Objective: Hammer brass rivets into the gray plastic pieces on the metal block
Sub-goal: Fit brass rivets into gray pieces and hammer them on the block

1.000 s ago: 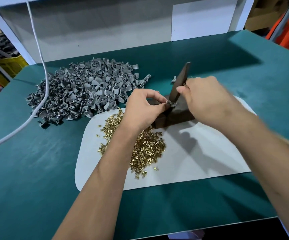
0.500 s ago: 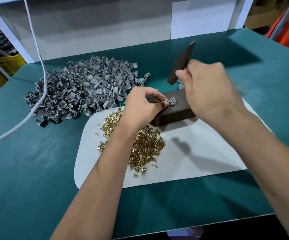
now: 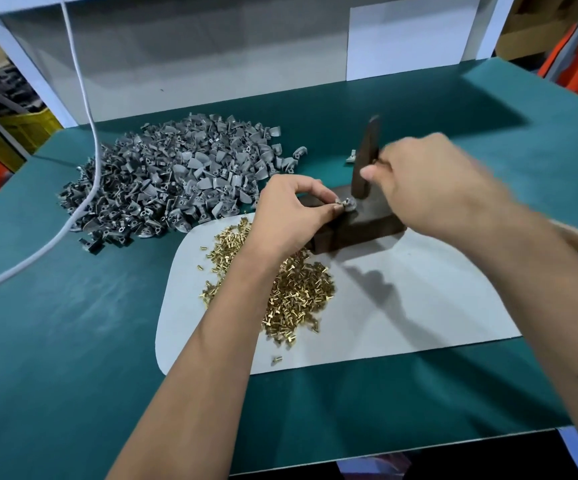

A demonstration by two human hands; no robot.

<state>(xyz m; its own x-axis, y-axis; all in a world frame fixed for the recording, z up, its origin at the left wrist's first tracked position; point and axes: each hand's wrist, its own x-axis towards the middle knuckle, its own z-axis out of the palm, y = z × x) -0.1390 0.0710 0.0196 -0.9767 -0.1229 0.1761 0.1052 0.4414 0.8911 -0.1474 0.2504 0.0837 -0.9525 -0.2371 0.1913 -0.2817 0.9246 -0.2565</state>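
Head view: green table (image 3: 55, 375) fills the frame, white cable (image 3: 88, 168) trailing over its left side. On it a pale mat (image 3: 401, 323), rounded corners. Behind the mat, far left, a big heap of gray pieces (image 3: 183, 174), loose and jumbled; one stray piece (image 3: 350, 156) lies apart behind the block. On the mat's left half, a scatter of rivets (image 3: 298, 289), brass, partly hidden under the left forearm. At the mat's far edge sits the block (image 3: 363, 223), dark, squat, looks heavy enough to stay put under blows. Right hand (image 3: 429, 188) wrapped round the hammer (image 3: 365, 161), head down on or just above the work; hand is blurred, so exact contact is hard to call. Left hand (image 3: 291, 216) pinches a single gray piece (image 3: 348, 204) at thumb and fingertip, holding it on the block's top. The rivet in it is too small to make out. Judgement: the piece is light, stiff plastic, small and likely to skate or flip on bare metal, so it wants holding at its outer edge, fingers kept clear of the strike point. Rivets are tiny, hard, smooth; best taken one at a time by the shank between fingertips. Hammer seems small; short taps should seat brass without cracking the plastic.
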